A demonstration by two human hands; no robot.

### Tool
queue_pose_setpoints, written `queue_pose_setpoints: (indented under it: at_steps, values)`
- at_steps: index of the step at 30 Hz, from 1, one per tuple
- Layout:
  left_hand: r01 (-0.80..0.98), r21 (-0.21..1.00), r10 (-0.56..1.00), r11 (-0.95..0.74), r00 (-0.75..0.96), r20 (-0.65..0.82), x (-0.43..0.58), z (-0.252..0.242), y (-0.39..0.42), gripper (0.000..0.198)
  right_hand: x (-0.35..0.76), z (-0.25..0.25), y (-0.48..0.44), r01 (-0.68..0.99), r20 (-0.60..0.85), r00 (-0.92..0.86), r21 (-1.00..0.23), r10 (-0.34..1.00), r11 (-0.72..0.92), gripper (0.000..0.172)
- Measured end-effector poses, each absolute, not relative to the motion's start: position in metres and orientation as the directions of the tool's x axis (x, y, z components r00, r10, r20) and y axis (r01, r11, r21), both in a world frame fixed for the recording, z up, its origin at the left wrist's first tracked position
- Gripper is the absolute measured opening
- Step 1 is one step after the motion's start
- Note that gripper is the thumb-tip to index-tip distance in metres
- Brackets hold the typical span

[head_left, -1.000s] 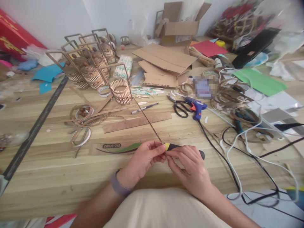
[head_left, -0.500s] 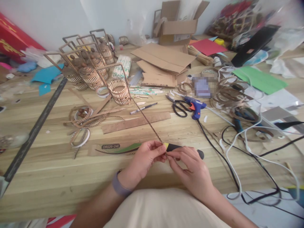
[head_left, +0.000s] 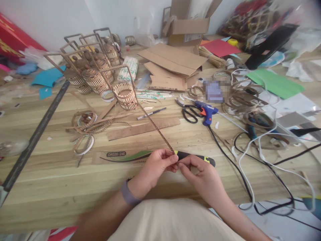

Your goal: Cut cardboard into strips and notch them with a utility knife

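Observation:
My left hand and my right hand meet near the table's front edge, both pinched on the near end of a long thin perforated cardboard strip. The strip runs up and left toward a small slatted cardboard basket. A black and yellow-handled knife lies on the wooden table just behind my right hand. A printed cardboard piece marked DR026-24E lies left of my hands.
Several slatted baskets with handles stand at the back left. Flat cardboard and an open box are behind. A blue glue gun, scissors, black and white cables and coiled strips crowd the right side. A dark ruler crosses the left.
My hands stayed on the strip's end. My right hand shifted slightly back, uncovering more of the knife's handle. The view drifted a little.

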State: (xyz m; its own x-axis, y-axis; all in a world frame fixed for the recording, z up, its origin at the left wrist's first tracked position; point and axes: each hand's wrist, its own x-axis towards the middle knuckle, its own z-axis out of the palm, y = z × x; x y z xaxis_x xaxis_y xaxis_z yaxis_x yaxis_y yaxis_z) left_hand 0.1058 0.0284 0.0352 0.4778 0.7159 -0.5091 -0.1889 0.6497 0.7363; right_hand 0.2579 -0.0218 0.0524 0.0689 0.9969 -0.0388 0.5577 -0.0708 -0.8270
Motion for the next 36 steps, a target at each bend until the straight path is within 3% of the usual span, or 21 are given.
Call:
queue_pose_setpoints:
  at_steps: [8, 19, 24, 27, 29, 32, 36]
  values:
    - [-0.17, 0.728, 0.702, 0.664, 0.479, -0.528, 0.11, 0.033, 0.029, 0.053, 0.261, 0.051, -0.019, 0.509, -0.2, 0.07, -0.835, 0.977, -0.207, 0.022]
    - [-0.142, 0.743, 0.692, 0.654, 0.508, -0.513, 0.111, 0.031, 0.029, 0.053, 0.262, 0.054, -0.018, 0.527, -0.16, 0.039, -0.836, 0.986, -0.156, 0.021]
    - [-0.076, 0.788, 0.678, 0.611, 0.565, -0.47, 0.113, 0.037, 0.032, 0.052, 0.264, 0.056, -0.024, 0.58, -0.018, -0.015, -0.815, 1.0, -0.006, 0.022]
    - [0.04, 0.879, 0.694, 0.475, 0.597, -0.402, 0.111, 0.044, 0.033, 0.043, 0.266, 0.057, -0.027, 0.606, 0.015, -0.014, -0.795, 1.0, 0.021, 0.023]
    - [0.176, 0.942, 0.76, 0.286, 0.557, -0.335, 0.107, 0.049, 0.032, 0.032, 0.267, 0.058, -0.027, 0.613, 0.034, 0.016, -0.79, 0.999, 0.017, 0.021]
    - [0.337, 0.941, 0.87, 0.027, 0.455, -0.188, 0.099, 0.058, 0.027, 0.014, 0.265, 0.057, -0.025, 0.625, 0.072, 0.041, -0.78, 0.997, 0.031, 0.018]
    - [0.339, 0.938, 0.867, -0.078, 0.487, -0.104, 0.087, 0.064, 0.021, 0.011, 0.257, 0.057, -0.019, 0.628, 0.139, -0.041, -0.767, 0.989, 0.134, 0.018]
